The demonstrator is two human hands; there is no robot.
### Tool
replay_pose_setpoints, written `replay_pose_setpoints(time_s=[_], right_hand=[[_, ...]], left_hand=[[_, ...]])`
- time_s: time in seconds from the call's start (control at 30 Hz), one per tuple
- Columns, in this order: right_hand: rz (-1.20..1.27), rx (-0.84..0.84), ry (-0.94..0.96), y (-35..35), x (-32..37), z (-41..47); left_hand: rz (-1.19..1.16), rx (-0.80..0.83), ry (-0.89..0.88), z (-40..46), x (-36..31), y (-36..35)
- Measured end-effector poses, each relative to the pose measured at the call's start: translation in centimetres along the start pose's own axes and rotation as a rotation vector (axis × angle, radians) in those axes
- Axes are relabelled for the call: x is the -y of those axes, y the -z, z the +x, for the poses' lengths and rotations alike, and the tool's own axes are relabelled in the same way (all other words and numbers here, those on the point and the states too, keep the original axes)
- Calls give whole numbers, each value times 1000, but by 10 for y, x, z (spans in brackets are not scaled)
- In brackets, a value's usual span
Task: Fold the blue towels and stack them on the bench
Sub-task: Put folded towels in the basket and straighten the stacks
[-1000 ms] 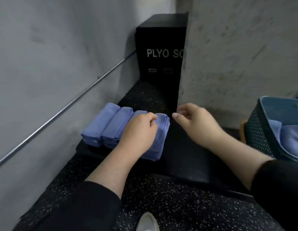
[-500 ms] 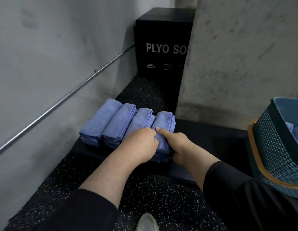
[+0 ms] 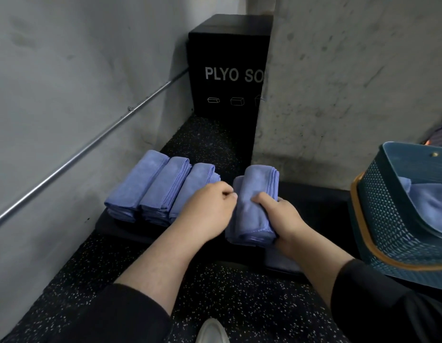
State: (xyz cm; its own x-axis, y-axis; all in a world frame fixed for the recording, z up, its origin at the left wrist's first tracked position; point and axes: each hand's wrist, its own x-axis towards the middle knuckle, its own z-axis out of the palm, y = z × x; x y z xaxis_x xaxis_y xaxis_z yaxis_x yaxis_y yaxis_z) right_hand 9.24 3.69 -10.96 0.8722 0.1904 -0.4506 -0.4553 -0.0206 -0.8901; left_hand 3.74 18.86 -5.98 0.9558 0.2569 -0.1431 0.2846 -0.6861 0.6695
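Observation:
Three stacks of folded blue towels [image 3: 163,186] lie side by side at the left end of the black bench [image 3: 314,201]. A fourth folded stack [image 3: 254,194] sits a little right of that row, a gap between them. My right hand [image 3: 284,219] grips this stack from its right side, thumb on top. My left hand [image 3: 210,209] is curled over the near end of the third stack, and its fingertips pinch the left edge of the fourth stack.
A teal perforated basket [image 3: 388,224] with more blue towels [image 3: 432,204] stands on the bench at the right. A black plyo box [image 3: 227,70] fills the far corner beside a concrete pillar [image 3: 351,82]. A metal rail [image 3: 91,149] runs along the left wall. A shoe tip [image 3: 212,330] shows below.
My right hand came in from the right and took hold of the fourth stack. That stack has shifted right, away from the row. My left hand stayed nearly in place.

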Motion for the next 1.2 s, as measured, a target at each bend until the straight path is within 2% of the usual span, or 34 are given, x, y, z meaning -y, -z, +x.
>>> replay_pose_setpoints(time_s=[0.07,0.2,0.33,0.47,0.63,0.8,1.0,1.2], right_hand=[[35,44,78,12,13,-14],[90,132,163,26,39,-37],[102,73,205,42,60,-52],[16,-22,280,60,77,-70],[33,-123,410,91,109,-102],[24,-206,523,157,148,-124],[-181,-323,333,235,149,-118],[-386,-390,193,268,136,-90]], left_hand=[[-205,-5,76,0,-4,-1],[-772,187,188,-6,-26,-9],[-968,201,223,-10,-50,-10],[-1003,144,227,-16,-73,-19],[-1120,87,111,-25,-112,-30],[-1148,-3,97,-31,-146,-38],[-1097,67,85,-33,-173,-56],[-1104,67,100,-26,-196,-72]])
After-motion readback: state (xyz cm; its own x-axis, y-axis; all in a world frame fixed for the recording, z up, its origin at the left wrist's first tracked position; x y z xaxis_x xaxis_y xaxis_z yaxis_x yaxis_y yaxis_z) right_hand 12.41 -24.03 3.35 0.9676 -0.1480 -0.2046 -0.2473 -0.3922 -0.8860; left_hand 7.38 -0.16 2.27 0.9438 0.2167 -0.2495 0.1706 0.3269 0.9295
